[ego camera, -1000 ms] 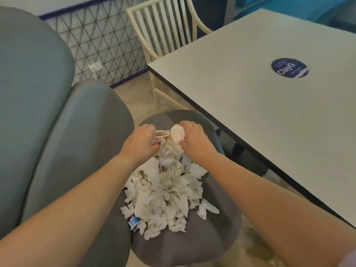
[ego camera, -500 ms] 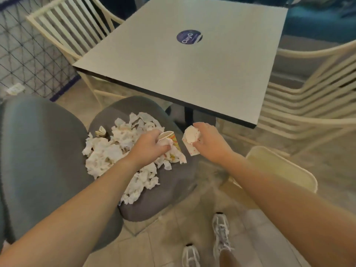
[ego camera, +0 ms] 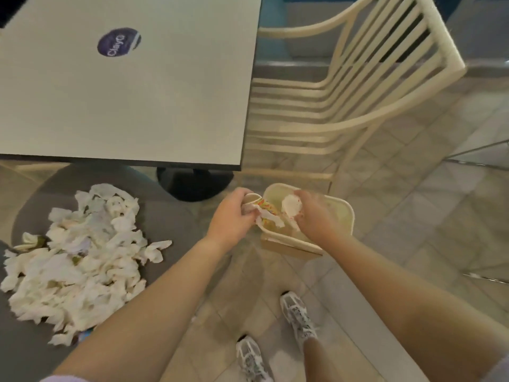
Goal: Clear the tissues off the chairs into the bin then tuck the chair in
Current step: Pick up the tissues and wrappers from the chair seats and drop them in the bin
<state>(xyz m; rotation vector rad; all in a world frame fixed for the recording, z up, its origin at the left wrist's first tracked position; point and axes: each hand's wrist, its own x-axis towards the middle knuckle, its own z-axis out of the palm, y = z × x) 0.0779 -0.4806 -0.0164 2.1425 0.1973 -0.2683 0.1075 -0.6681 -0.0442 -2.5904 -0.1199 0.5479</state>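
A heap of crumpled white tissues (ego camera: 80,257) lies on the grey padded chair seat (ego camera: 170,224) at the left. My left hand (ego camera: 234,216) grips a paper cup with a colourful print (ego camera: 261,205) and some tissue, right at the near left rim of the cream bin (ego camera: 341,213) on the floor. Over the bin's opening, my right hand (ego camera: 311,213) holds a balled white tissue (ego camera: 292,205).
A grey table (ego camera: 137,92) with a round purple sticker (ego camera: 119,41) stands behind the chair on a black base (ego camera: 192,180). A cream slatted chair (ego camera: 344,86) sits to its right, just behind the bin. My feet in grey trainers (ego camera: 297,315) stand on beige floor tiles.
Both hands have carried the cup and the tissue ball from the chair seat rightward to the bin. The view has swung right and down with them.
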